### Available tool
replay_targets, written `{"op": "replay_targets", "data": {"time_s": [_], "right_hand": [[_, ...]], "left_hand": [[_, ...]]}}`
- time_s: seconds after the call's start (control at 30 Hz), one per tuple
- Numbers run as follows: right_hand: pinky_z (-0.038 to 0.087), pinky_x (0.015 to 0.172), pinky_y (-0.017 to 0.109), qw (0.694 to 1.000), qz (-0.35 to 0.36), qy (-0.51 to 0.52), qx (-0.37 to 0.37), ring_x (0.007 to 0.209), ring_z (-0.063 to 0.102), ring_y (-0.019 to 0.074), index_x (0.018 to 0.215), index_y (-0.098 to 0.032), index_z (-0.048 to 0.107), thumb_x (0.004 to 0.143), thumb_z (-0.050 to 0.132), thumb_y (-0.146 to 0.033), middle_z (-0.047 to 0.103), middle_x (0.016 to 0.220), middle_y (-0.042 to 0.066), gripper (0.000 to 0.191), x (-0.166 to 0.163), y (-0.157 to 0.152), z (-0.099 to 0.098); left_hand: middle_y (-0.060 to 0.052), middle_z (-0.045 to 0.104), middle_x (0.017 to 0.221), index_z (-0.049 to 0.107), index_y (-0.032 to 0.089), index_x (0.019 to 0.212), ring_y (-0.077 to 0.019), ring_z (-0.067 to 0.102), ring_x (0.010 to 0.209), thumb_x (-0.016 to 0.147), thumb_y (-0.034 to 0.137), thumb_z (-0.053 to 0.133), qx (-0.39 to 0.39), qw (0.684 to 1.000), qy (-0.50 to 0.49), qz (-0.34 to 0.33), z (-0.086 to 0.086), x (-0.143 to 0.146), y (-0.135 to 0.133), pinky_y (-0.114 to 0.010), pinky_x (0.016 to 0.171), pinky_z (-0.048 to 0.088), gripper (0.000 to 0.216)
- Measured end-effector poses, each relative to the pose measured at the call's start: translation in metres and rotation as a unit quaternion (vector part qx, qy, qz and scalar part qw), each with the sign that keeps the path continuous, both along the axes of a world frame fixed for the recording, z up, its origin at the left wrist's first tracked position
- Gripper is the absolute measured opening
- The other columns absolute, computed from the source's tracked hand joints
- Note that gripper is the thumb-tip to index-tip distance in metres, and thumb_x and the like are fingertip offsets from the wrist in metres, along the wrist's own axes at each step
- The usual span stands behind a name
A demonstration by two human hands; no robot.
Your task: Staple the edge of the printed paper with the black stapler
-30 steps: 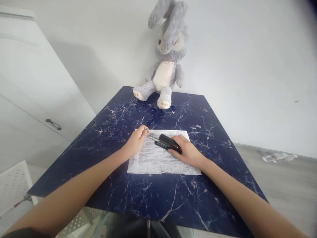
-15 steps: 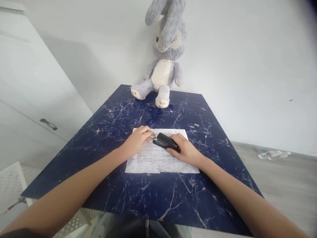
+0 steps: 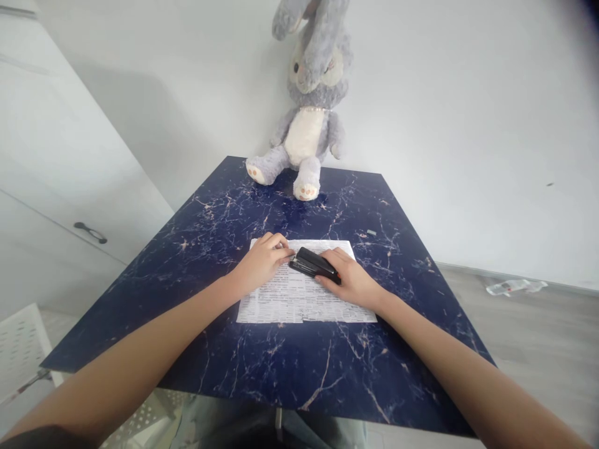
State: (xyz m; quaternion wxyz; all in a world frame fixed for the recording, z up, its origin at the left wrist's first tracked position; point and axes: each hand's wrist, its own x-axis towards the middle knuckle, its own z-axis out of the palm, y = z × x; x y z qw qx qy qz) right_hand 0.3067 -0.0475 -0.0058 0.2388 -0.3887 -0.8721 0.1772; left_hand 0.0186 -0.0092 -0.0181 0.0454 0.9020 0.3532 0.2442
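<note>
A black stapler [image 3: 312, 264] lies at a slant over printed paper sheets [image 3: 271, 305] on the table. My right hand [image 3: 349, 277] is wrapped round its rear end, thumb on the near side and fingers on the far side. At the stapler's front tip, my left hand [image 3: 266, 259] has its thumb and fingers drawn together in a pinch. Whatever lies between those fingertips is too small to make out. A bit of metal shows along the stapler's front. Both hands rest over the paper, covering parts of the print.
The table [image 3: 224, 368] has a dark blue marbled top. A grey plush rabbit [image 3: 304, 134] sits at its far edge against the wall. A small pale piece [image 3: 371, 232] lies right of the paper. Clear plastic packaging [image 3: 515, 287] is on the floor, and a white cabinet [image 3: 70, 156] stands left.
My left fingertips have moved slightly right, closer to the stapler's front tip. The stapler's gap at the front looks a little different. My right hand keeps its hold.
</note>
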Motion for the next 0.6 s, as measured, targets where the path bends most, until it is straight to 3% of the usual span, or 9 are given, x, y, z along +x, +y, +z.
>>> {"op": "replay_targets", "data": {"time_s": [0.2, 0.37, 0.6], "right_hand": [[0.049, 0.085, 0.044, 1.0, 0.003, 0.002, 0.0, 0.094, 0.056, 0.0274, 0.107, -0.023, 0.057, 0.103, 0.063, -0.033, 0.065, 0.097, 0.008, 0.013, 0.001, 0.001, -0.002], [0.049, 0.086, 0.044, 1.0, 0.003, 0.002, -0.006, 0.097, 0.056, 0.0286, 0.11, -0.023, 0.056, 0.103, 0.063, -0.033, 0.066, 0.102, 0.009, 0.014, 0.001, 0.002, -0.004], [0.048, 0.085, 0.044, 1.0, 0.003, 0.007, -0.011, 0.097, 0.056, 0.0285, 0.109, -0.023, 0.057, 0.102, 0.064, -0.033, 0.066, 0.102, 0.009, 0.015, 0.003, 0.001, -0.003]], "left_hand": [[-0.009, 0.066, 0.118, 0.076, 0.021, 0.123, -0.0266, 0.057, 0.108, 0.107, 0.021, 0.059, -0.004, 1.0, -0.004, -0.004, 0.002, 0.0, -0.002, -0.047, 0.097, 0.052, 0.023], [-0.01, 0.069, 0.121, 0.072, 0.02, 0.133, -0.0296, 0.063, 0.115, 0.099, 0.026, 0.074, -0.059, 0.997, -0.031, 0.035, 0.008, -0.01, 0.001, -0.05, 0.102, 0.054, 0.035], [-0.004, 0.083, 0.105, 0.081, 0.022, 0.108, -0.0212, 0.079, 0.095, 0.089, 0.009, 0.077, -0.191, 0.968, -0.14, 0.08, 0.014, -0.021, 0.008, -0.038, 0.097, 0.062, 0.024]]}}
